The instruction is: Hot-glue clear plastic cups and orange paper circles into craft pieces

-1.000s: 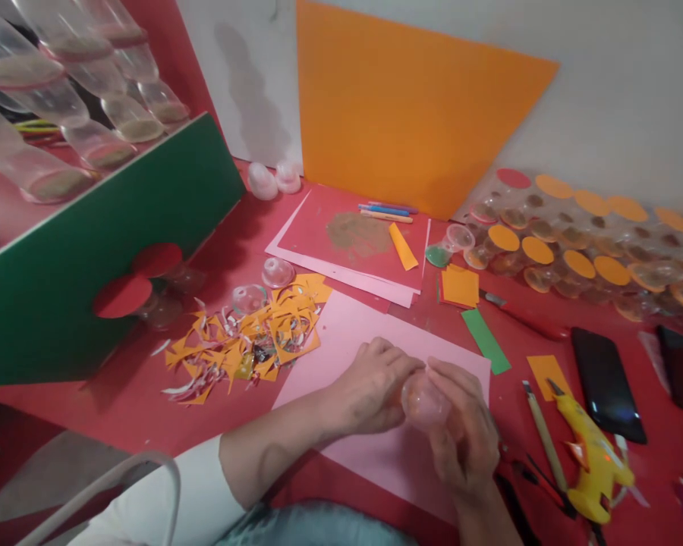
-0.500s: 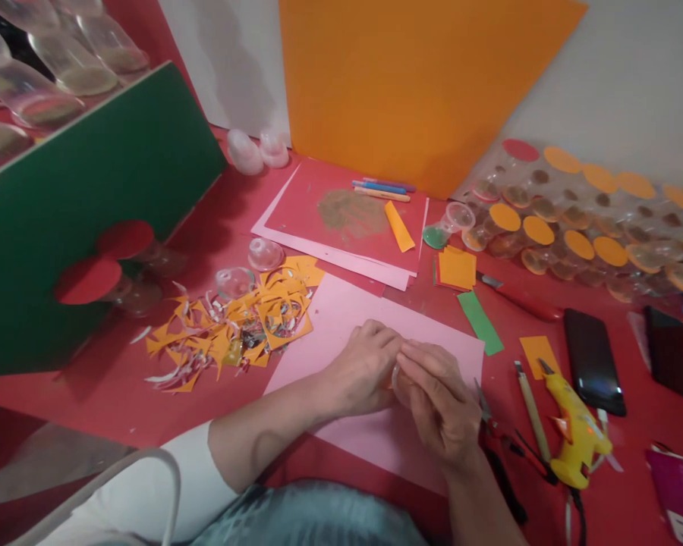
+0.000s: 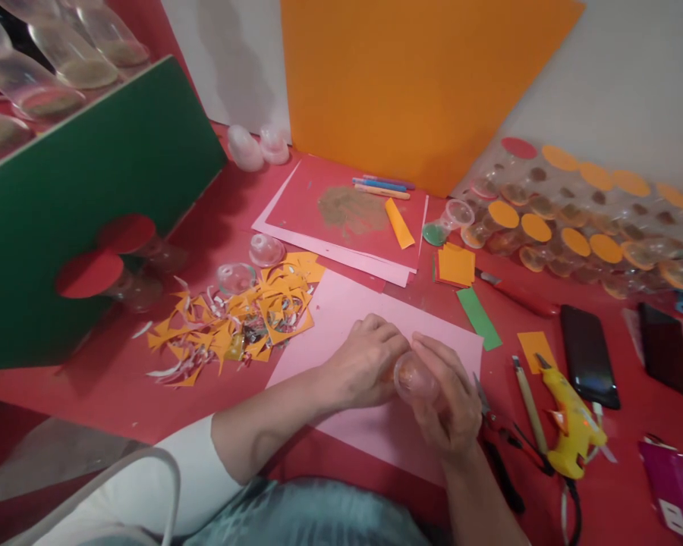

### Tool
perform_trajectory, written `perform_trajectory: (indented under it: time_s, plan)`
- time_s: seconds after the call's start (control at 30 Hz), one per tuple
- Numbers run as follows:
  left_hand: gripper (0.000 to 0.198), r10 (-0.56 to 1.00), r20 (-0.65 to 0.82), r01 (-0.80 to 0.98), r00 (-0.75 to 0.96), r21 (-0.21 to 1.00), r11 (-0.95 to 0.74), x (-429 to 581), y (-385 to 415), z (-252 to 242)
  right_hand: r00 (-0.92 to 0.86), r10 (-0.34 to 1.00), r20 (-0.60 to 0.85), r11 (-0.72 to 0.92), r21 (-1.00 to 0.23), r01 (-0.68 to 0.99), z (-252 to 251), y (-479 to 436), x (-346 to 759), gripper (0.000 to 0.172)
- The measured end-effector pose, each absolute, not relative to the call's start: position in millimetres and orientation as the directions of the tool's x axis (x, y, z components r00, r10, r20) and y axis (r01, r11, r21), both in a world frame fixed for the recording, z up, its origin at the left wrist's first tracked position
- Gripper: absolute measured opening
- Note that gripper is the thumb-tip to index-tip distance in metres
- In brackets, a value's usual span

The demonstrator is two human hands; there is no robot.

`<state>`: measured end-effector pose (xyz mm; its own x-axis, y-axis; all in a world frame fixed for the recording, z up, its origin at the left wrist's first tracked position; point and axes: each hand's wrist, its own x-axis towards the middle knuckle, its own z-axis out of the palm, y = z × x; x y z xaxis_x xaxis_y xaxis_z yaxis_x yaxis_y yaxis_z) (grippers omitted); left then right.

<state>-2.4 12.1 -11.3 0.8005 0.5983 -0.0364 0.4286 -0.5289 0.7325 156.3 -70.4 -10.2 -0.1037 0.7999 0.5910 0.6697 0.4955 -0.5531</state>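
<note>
Both my hands meet over a pink paper sheet on the red table. Between them is a small clear plastic cup with some orange showing at its left side. My left hand has its fingers curled against the cup's left side. My right hand wraps the cup from the right and below. A heap of orange paper scraps lies to the left of the sheet.
A yellow glue gun, a pencil, scissors and two dark phones lie to the right. Rows of clear cups with orange discs sit far right. An orange sheet leans on the wall; a green board stands left.
My right hand's fingers have shifted round the cup, so the clear cup shows again between the hands. The view has barely moved in the last half second.
</note>
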Motion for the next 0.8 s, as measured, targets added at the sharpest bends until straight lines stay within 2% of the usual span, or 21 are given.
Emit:
perform_trajectory:
  time_s: [0.2, 0.5, 0.8]
  plan:
    - [0.025, 0.590, -0.074, 0.448, 0.804, 0.728, -0.519, -2.1, 12.9, -10.1, -0.194, 0.822, 0.535, 0.510, -0.541, 0.668, -7.3, -67.5, 153.7, 0.049]
    - [0.013, 0.571, -0.083, 0.442, 0.817, 0.726, -0.527, 0.0, 14.5, -8.1, -0.164, 0.836, 0.524, 0.481, -0.555, 0.679, -8.4, -65.7, 149.5, 0.046]
    - [0.014, 0.569, -0.091, 0.451, 0.817, 0.715, -0.533, -0.5, 15.4, -5.4, -0.159, 0.842, 0.516, 0.474, -0.566, 0.674, -6.6, -64.5, 147.8, 0.044]
